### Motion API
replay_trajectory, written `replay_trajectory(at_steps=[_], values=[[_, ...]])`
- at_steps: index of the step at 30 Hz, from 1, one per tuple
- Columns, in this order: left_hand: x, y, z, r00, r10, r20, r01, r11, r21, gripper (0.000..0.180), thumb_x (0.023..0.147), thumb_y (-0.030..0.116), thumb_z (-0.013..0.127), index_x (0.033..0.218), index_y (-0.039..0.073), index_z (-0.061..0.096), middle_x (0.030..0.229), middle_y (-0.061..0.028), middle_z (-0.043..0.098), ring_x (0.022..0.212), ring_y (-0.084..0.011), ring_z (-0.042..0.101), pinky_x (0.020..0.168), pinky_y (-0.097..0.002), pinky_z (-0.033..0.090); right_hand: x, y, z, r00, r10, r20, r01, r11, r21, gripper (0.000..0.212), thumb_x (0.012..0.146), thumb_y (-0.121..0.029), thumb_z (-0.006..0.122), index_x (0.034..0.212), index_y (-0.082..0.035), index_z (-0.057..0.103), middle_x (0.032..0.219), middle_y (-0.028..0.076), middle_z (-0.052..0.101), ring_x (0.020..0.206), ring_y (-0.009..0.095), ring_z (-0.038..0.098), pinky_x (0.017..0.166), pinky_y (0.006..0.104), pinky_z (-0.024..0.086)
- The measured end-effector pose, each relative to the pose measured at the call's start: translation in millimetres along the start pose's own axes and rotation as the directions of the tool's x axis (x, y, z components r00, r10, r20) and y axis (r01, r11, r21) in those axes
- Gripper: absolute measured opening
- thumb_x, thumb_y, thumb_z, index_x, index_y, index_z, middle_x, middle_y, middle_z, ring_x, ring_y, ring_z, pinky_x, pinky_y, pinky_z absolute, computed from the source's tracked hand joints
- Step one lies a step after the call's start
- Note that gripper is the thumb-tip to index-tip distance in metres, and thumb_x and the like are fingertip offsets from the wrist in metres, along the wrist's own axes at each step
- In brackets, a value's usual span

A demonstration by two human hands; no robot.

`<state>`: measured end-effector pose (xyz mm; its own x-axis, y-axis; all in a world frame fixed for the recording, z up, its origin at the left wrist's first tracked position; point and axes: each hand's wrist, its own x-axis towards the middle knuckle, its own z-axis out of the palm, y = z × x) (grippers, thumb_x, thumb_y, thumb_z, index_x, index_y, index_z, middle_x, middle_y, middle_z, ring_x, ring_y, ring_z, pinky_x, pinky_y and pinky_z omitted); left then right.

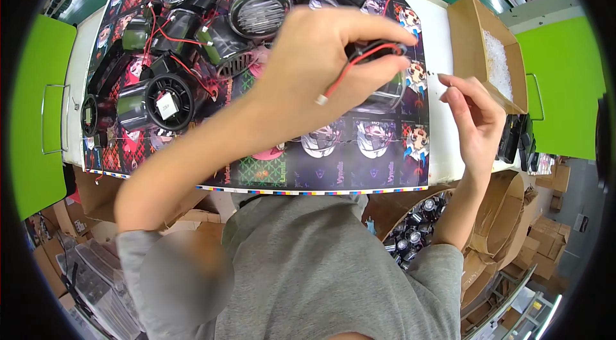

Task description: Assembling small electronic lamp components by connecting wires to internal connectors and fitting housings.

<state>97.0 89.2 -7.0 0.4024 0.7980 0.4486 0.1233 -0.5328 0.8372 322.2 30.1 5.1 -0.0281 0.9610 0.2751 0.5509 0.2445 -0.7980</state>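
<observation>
My left hand (314,61) reaches across the printed sheet, its thumb and fingers closed around the black end of a clear plastic cylinder unit (384,97). A red and black wire (359,61) loops over that end and hangs down to a small white connector (322,100). The hand hides much of the unit. To its right, above the white table edge, my right hand (476,119) has thumb and forefinger pinched together. Something tiny and dark shows at those fingertips, too small to name. The two hands are apart.
Several similar black and clear units (260,9) with red wires crowd the sheet's left and back. An open cardboard box (465,38) holding small clear pieces stands at the right. Below the table, a container of shiny dark parts (414,237) sits near my right arm.
</observation>
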Motion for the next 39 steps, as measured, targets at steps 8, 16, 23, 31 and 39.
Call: replay_trajectory(at_steps=[8,16,23,31,39], values=[[101,42,-146,0.991,-0.127,-0.048,0.12,0.65,0.75,0.023,0.075,0.012,0.066,0.094,0.0,0.068,0.079,-0.0122,0.068,0.066,-0.0156,0.063,0.062,-0.0269,0.05,12,24,2,0.999,-0.036,-0.034,0.02,0.917,-0.398,0.011,0.083,-0.006,0.061,0.091,0.0,0.065,0.069,0.003,0.051,0.057,0.008,0.042,0.049,0.0209,0.032],[139,-213,-284,0.97,-0.244,0.02,0.008,0.116,0.993,0.016,0.066,0.014,0.06,0.079,0.014,0.069,0.079,-0.0137,0.065,0.075,-0.0307,0.063,0.064,-0.0402,0.051,17,46,-71,0.939,-0.18,-0.293,0.01,0.866,-0.5,0.014,0.089,-0.007,0.056,0.096,0.003,0.064,0.078,-0.002,0.051,0.061,0.003,0.039,0.05,0.0168,0.03],[140,-182,-200,0.892,-0.243,-0.382,0.287,-0.35,0.892,0.061,0.082,0.026,0.054,0.138,0.017,0.032,0.143,-0.0189,0.025,0.134,-0.0379,0.019,0.099,-0.0693,0.012,32,134,-145,0.975,0.045,-0.219,-0.169,0.791,-0.588,0.023,0.085,-0.017,0.063,0.099,0.001,0.065,0.083,0.005,0.06,0.065,0.01,0.049,0.055,0.0234,0.037],[-6,78,-230,0.938,-0.308,0.158,0.036,0.54,0.841,0.057,0.082,0.038,0.057,0.124,0.0,0.048,0.117,-0.0222,0.056,0.103,-0.0275,0.058,0.088,-0.0374,0.046,81,128,-124,0.927,0.299,0.225,-0.131,0.823,-0.553,0.022,0.072,-0.003,0.061,0.093,0.005,0.062,0.065,0.003,0.056,0.054,0.008,0.046,0.048,0.0254,0.036],[-199,65,-215,0.717,-0.319,-0.62,0.697,0.307,0.648,0.054,0.079,0.03,0.067,0.123,0.002,0.051,0.113,-0.016,0.059,0.105,-0.0267,0.056,0.089,-0.0358,0.043,88,134,-121,0.901,0.288,0.325,-0.14,0.901,-0.41,0.016,0.072,0.002,0.058,0.087,0.007,0.061,0.064,0.002,0.056,0.059,0.008,0.046,0.051,0.0248,0.038]])
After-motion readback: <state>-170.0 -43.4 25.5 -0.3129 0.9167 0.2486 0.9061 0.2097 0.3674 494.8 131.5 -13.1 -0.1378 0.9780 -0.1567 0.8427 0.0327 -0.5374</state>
